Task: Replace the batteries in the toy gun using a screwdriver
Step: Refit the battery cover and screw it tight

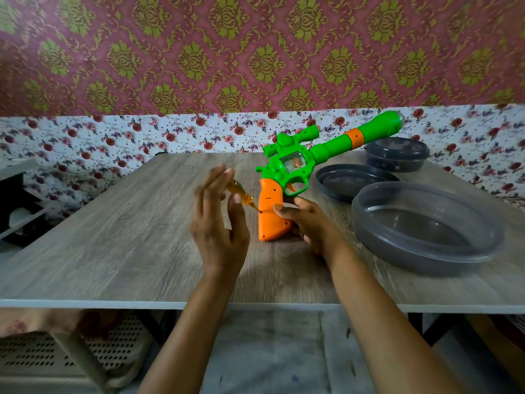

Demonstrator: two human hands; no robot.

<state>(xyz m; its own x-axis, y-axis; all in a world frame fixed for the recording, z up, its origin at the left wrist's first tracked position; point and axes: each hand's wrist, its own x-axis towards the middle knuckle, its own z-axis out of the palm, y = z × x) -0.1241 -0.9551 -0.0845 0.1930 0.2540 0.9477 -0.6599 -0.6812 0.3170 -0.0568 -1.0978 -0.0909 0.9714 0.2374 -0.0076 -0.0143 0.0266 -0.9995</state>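
While the right hand (309,226), fingers curled, steadies the green-and-orange plastic toy gun (287,163) butt-down midway between the grey wooden table's (113,237) side edges, the left hand (218,223) pinches the amber translucent screwdriver (244,196) between thumb and nearly straight fingers. The tilted tip may slip and strip the screw (260,212).

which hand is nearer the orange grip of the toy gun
Right. The right hand holds the orange grip from its right side, touching it. The left hand is apart on its left, pinching the screwdriver whose tip meets the grip.
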